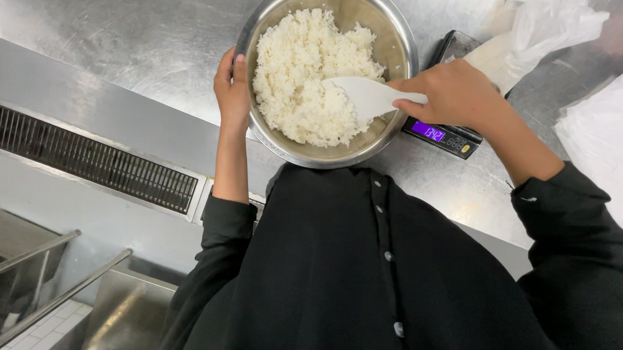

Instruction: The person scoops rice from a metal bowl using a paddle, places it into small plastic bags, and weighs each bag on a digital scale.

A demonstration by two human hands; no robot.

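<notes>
Bright even overhead light, soft glare on steel tabletop (143, 28), rice (309, 73) near blown out, black shirt (363, 268) loses detail, lower left dim, slight wide-angle stretch at edges, focus sharp

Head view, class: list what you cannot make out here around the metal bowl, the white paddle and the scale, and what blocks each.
- Scale, head view: platform mostly covered by the metal bowl and right hand.
- White paddle: handle hidden inside the right hand.
- Bowl bottom: buried under the rice.
- Left hand: fingertips hidden behind the bowl's rim.
- White plastic bags: cut off by the right edge.
</notes>
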